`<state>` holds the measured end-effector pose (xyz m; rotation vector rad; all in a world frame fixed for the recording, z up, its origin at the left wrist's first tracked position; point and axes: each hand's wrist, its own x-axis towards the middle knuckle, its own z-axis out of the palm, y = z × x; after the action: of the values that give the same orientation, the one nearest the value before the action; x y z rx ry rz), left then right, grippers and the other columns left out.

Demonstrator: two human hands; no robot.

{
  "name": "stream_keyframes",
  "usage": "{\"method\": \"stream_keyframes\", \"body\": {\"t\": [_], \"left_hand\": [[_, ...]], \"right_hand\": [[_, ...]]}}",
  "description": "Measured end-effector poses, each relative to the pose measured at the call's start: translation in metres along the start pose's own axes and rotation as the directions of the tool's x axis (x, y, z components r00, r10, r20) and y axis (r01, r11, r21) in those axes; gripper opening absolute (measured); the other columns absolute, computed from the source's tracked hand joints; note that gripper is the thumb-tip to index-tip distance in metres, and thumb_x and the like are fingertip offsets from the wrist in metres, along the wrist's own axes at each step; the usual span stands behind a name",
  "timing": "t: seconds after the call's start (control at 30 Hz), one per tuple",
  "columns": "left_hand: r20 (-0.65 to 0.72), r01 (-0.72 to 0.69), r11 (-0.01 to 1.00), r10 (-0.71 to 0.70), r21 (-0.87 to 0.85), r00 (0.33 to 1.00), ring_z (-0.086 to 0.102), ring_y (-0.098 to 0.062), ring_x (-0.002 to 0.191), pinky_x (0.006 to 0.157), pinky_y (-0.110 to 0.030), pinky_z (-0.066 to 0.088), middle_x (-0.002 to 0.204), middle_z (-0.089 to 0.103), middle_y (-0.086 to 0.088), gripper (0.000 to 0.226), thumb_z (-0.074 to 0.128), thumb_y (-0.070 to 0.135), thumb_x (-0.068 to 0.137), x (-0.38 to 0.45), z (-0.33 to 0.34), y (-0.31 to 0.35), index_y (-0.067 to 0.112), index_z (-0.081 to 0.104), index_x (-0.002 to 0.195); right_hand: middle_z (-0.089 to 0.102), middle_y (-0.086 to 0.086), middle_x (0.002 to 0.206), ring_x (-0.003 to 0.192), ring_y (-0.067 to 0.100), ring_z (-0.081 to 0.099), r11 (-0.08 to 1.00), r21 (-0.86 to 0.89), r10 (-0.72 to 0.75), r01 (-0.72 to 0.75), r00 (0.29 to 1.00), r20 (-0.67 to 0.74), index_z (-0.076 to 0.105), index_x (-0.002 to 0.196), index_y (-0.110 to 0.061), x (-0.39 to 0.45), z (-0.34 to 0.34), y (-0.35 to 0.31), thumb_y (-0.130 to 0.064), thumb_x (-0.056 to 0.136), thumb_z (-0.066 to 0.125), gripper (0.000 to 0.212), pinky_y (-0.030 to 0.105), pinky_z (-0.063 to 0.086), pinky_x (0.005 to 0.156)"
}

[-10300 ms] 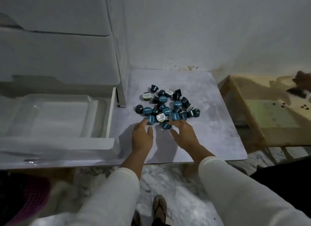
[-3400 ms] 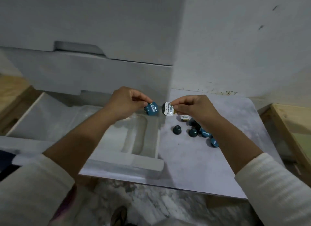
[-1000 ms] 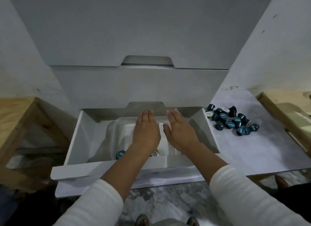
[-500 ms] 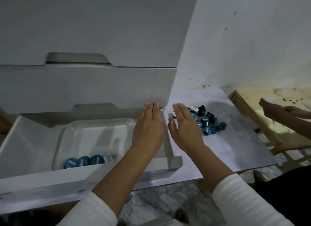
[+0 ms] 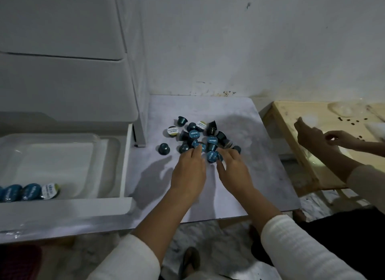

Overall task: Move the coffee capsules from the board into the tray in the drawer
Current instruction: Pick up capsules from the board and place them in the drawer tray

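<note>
A pile of blue and dark coffee capsules (image 5: pixel 200 138) lies on the pale marbled board (image 5: pixel 239 186), with one capsule (image 5: pixel 164 148) apart at its left. My left hand (image 5: pixel 188 171) reaches the pile's near edge, fingertips on a blue capsule (image 5: pixel 197 144), thumb hidden. My right hand (image 5: pixel 233 171) has thumb and forefinger around a blue capsule (image 5: pixel 212 156) that rests on the board. The clear plastic tray (image 5: pixel 108 154) sits in the open white drawer (image 5: pixel 62 206) at the left. Several capsules (image 5: pixel 29 192) lie in a row along the tray's near side.
White drawer fronts (image 5: pixel 62 88) rise above the open drawer. A wooden table (image 5: pixel 291 133) stands right of the board, where another person's hands (image 5: pixel 316 138) work. The white wall (image 5: pixel 250 50) closes off the back. My sandalled foot (image 5: pixel 190 261) is on the marble floor below.
Both my hands have moved right from over the drawer's edge to the capsule pile and closed in on capsules. The view has swung right and down.
</note>
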<state>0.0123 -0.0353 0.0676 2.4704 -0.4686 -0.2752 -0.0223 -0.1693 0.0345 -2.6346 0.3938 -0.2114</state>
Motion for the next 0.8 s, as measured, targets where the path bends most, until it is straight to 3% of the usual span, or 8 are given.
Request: {"method": "stream_keyframes", "body": {"t": [0.23, 0.37, 0.6, 0.7, 0.8], "left_hand": [[0.062, 0.152, 0.982, -0.146, -0.113, 0.987, 0.043, -0.025, 0.128, 0.104, -0.034, 0.037, 0.138, 0.048, -0.012, 0.045, 0.044, 0.021, 0.096, 0.029, 0.053, -0.010, 0.016, 0.038, 0.141], [0.031, 0.170, 0.968, -0.168, -0.183, 0.985, 0.054, -0.025, 0.115, 0.099, -0.031, 0.041, 0.125, 0.059, -0.012, 0.042, 0.049, 0.019, 0.094, 0.043, 0.072, -0.011, 0.017, 0.046, 0.136], [-0.049, 0.197, 0.931, -0.222, -0.308, 0.974, 0.062, -0.022, 0.105, 0.096, -0.026, 0.047, 0.116, 0.067, -0.009, 0.033, 0.057, 0.014, 0.089, 0.059, 0.084, -0.005, 0.017, 0.062, 0.122], [-0.048, 0.224, 0.903, -0.259, -0.367, 0.965, 0.064, -0.019, 0.103, 0.094, -0.024, 0.048, 0.114, 0.069, -0.007, 0.031, 0.061, 0.012, 0.087, 0.063, 0.083, -0.005, 0.016, 0.065, 0.118], [-0.067, 0.229, 0.889, -0.277, -0.397, 0.959, 0.066, -0.017, 0.097, 0.087, -0.019, 0.048, 0.107, 0.072, -0.006, 0.025, 0.063, 0.011, 0.086, 0.065, 0.083, -0.006, 0.015, 0.070, 0.110]], "right_hand": [[0.053, 0.017, 0.121, 0.103, 0.033, 0.056, 0.996, 0.050, 0.073, -0.078, 0.992, 0.098, 0.052, 0.129, -0.013, 0.022, 0.014, 0.038, -0.012, 0.090, 0.052, 0.039, 0.034, 0.047, 0.084], [0.055, 0.018, 0.112, 0.094, 0.034, 0.059, 0.992, 0.100, 0.067, -0.077, 0.993, 0.101, 0.058, 0.122, -0.013, 0.034, 0.021, 0.045, -0.011, 0.088, 0.054, 0.034, 0.037, 0.049, 0.083], [0.063, 0.018, 0.106, 0.094, 0.030, 0.060, 0.982, 0.180, 0.053, -0.066, 0.996, 0.072, 0.067, 0.109, -0.008, 0.048, 0.024, 0.045, -0.005, 0.085, 0.058, 0.026, 0.020, 0.040, 0.081], [0.064, 0.012, 0.106, 0.094, 0.023, 0.060, 0.956, 0.264, 0.105, -0.125, 0.991, 0.089, 0.067, 0.109, -0.009, 0.050, 0.021, 0.045, -0.002, 0.086, 0.056, 0.026, 0.017, 0.040, 0.082], [0.063, 0.007, 0.092, 0.082, 0.017, 0.058, 0.924, 0.327, 0.182, -0.199, 0.980, 0.080, 0.067, 0.103, -0.009, 0.052, 0.018, 0.046, -0.001, 0.085, 0.056, 0.023, 0.019, 0.043, 0.073]]}}
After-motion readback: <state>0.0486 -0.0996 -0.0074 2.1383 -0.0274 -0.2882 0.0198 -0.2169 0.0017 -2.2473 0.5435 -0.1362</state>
